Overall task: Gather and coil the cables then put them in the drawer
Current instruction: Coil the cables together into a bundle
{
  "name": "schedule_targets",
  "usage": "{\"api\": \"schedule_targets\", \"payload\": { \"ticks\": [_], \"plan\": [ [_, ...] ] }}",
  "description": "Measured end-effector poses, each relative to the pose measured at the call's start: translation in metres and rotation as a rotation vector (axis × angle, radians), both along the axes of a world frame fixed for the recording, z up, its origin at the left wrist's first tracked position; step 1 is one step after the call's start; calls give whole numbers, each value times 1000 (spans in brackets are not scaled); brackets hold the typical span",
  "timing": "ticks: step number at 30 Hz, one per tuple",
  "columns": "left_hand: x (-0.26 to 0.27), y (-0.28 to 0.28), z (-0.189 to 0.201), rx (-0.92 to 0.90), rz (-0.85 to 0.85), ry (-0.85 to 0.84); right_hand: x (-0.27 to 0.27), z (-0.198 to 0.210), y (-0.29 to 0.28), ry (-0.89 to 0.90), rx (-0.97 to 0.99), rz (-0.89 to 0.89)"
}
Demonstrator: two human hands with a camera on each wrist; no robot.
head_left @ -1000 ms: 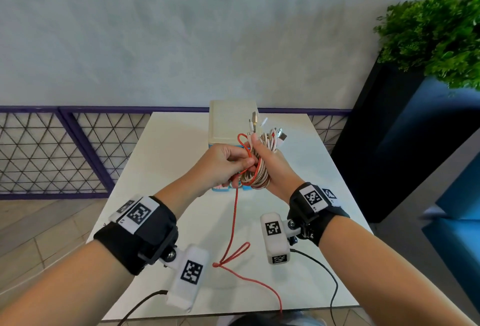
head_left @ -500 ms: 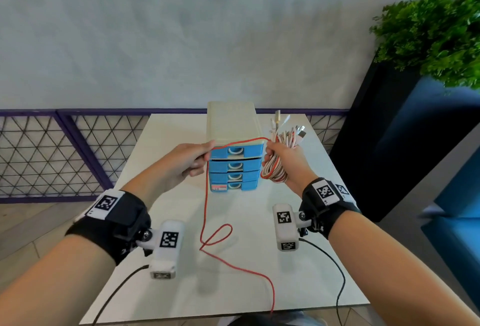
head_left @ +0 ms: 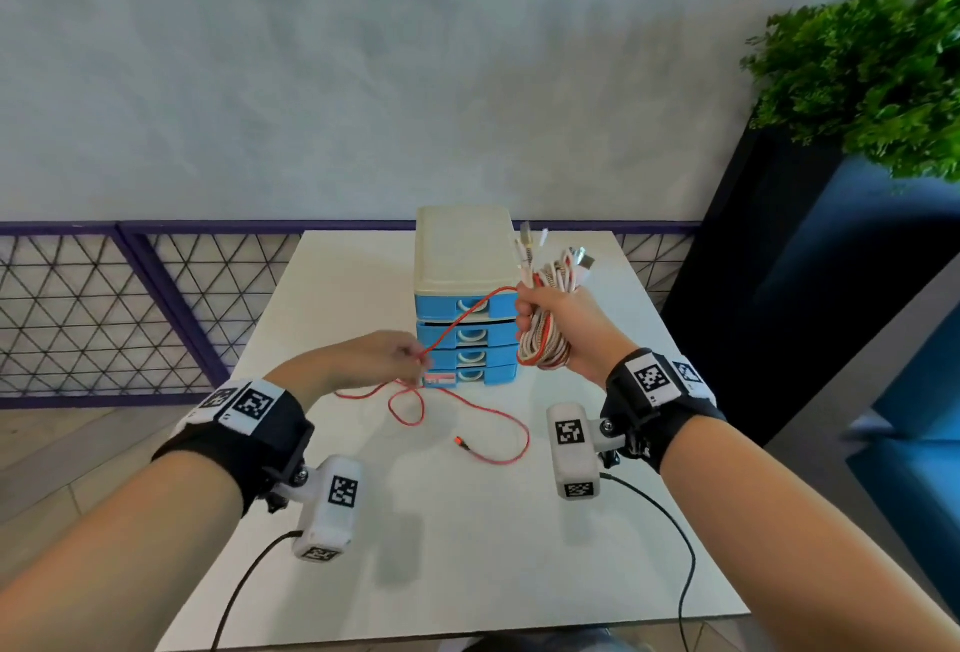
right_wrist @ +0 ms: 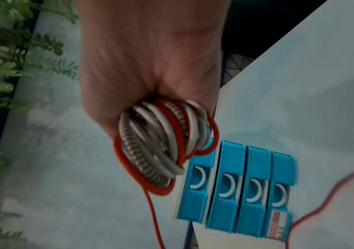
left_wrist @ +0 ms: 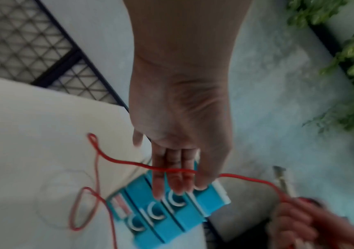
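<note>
Coiled bundle (head_left: 545,329) of white, braided and red cables, held upright; loose red cable (head_left: 467,407) trails onto table; four blue drawers (head_left: 467,339) closed.

Black fabric wristbands (head_left: 249,436) with white square-coded tags; white boxy wrist cameras (head_left: 571,443) trailing thin black cables (head_left: 680,553); bare forearms

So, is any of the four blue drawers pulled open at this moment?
No. In the right wrist view all four fronts of the drawer unit sit flush and closed, while the right hand grips the cable bundle.

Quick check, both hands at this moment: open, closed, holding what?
Left hand: fingers look nearly straight in the wrist view, red cable running across them; grip cannot be told.
Right hand: closed around the coiled cable bundle.
</note>
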State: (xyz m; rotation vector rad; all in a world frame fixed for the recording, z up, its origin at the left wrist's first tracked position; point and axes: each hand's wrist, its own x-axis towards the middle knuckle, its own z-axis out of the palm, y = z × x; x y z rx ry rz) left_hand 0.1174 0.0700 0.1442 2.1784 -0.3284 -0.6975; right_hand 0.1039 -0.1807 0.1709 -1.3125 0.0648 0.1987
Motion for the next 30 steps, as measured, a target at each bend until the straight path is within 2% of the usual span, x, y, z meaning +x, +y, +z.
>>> {"api": "schedule_targets", "payload": {
  "ticks": [2, 4, 8, 14, 17, 20, 27, 30],
  "plan": [
    [-5, -21, 15, -376, 89, 220, -2, -2, 9, -15, -59, 21],
    [-8, -31, 28, -565, 159, 375, -2, -3, 13, -21, -89, -13],
    [-8, -25, 32, -611, 257, 422, 1, -6, 4, -5, -50, -94],
    [-14, -46, 40, -831, 410, 326, -4, -8, 12, 26, 2, 0],
    [-20, -63, 48, -819, 369, 285, -6, -13, 22, 25, 53, 85],
    [-25, -74, 49, -721, 308, 259, -8, -13, 29, 71, 158, 150],
    [-26, -76, 51, -502, 260, 215, -14, -13, 28, 60, 123, 329],
    [-29, -75, 53, -420, 241, 182, -16, -14, 29, 70, 153, 341]
  ]
}}
